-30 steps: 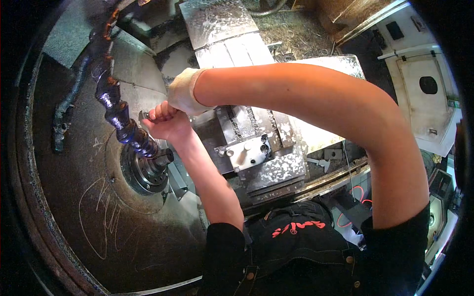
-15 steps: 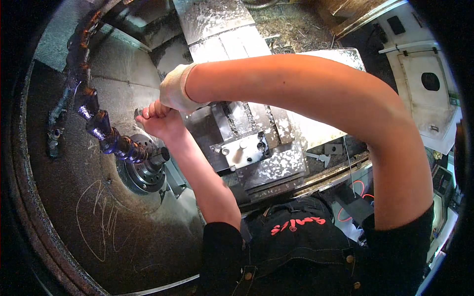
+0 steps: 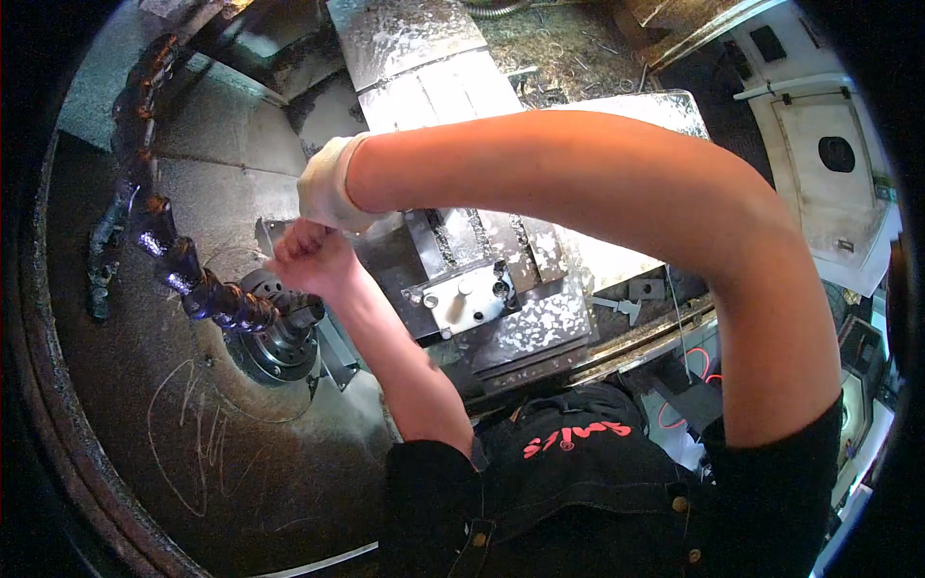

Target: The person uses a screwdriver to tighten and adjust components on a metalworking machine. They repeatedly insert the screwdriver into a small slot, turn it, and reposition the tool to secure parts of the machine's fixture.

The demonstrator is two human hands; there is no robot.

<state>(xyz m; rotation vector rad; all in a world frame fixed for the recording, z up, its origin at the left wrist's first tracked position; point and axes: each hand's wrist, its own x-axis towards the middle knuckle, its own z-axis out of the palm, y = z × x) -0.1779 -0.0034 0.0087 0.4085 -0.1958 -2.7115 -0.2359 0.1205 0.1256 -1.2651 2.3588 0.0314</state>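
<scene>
My bare left hand (image 3: 316, 262) is closed in front of the machine's inner wall, its fingers curled. A small dark grey flat piece (image 3: 267, 231) shows by its fingertips; whether the hand holds it I cannot tell. Right above it, against the left hand, is my right hand (image 3: 330, 183) in a pale glove, its fingers hidden by the glove and wrist. Just below my left hand is a round dark metal spindle (image 3: 284, 352) with bolt holes. A dark, shiny segmented coolant hose (image 3: 178, 260) runs down to it.
A metal machine table (image 3: 540, 328) with slots and wet spots lies under my right forearm. On it sits a pale block (image 3: 465, 301) with holes. A caliper (image 3: 618, 307) lies to the right. Metal chips (image 3: 568, 48) cover the far floor of the machine.
Both hands have shifted slightly to the left and a little downward, still together. The whole view has moved slightly as well.
</scene>
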